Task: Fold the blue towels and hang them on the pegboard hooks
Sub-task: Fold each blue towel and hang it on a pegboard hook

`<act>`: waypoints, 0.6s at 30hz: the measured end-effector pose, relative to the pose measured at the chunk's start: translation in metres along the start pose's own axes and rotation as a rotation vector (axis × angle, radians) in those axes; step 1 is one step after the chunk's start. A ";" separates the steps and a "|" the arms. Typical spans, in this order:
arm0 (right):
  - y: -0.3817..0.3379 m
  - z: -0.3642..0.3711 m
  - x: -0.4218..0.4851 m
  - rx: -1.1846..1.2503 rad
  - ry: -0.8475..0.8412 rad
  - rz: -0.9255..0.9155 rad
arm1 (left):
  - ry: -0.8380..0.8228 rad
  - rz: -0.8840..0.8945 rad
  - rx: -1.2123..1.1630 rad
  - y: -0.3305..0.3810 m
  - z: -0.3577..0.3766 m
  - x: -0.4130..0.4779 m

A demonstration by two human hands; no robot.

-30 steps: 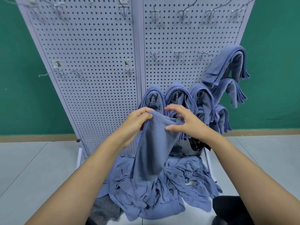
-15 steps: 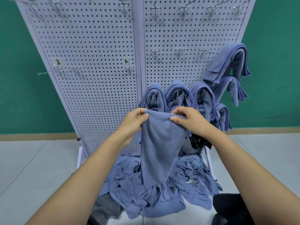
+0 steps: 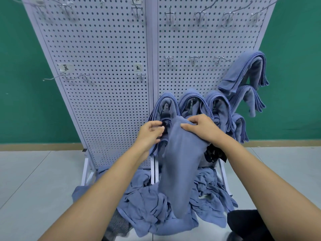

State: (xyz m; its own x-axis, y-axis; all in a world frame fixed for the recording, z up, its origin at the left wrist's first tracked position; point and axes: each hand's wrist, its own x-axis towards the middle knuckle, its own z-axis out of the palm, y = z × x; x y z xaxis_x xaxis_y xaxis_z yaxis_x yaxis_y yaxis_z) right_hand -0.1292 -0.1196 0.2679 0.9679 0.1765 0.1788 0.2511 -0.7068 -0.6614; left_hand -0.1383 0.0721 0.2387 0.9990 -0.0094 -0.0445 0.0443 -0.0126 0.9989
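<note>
I'm seeing right hand (image 3: 201, 131) gripping blue towel (image 3: 180, 171), left hand (image 3: 151, 134) hovering curled, hold unclear, grey floor (image 3: 34, 180) at 8 o'clock, green wall (image 3: 26, 84) at 10.

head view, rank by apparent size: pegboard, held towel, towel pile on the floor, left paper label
1. pegboard
2. towel pile on the floor
3. held towel, nearer the camera, so unsure against the pile
4. left paper label

One wide-angle camera sits on the person's head. It faces forward and downward. The pegboard (image 3: 107, 101) stands near and fills the frame from 10 to 2 o'clock. The floor (image 3: 34, 180) spans 4 to 8 o'clock.
</note>
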 end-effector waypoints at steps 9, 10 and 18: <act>-0.084 -0.035 0.020 0.334 -0.029 -0.020 | 0.056 -0.377 -0.195 -0.033 -0.022 0.006; -0.096 -0.043 0.020 0.384 -0.026 -0.044 | 0.049 -0.412 -0.221 -0.033 -0.023 0.004; -0.108 -0.097 0.009 0.823 0.137 -0.116 | -0.093 -0.610 -0.642 -0.031 -0.052 0.002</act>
State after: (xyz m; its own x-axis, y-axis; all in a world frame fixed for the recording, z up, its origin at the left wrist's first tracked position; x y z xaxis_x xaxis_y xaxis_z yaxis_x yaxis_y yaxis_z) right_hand -0.1490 -0.1081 0.4115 0.9391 0.0947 0.3304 0.3275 0.0455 -0.9438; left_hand -0.1374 0.1246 0.2082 0.7957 -0.2662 -0.5440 0.5937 0.5206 0.6136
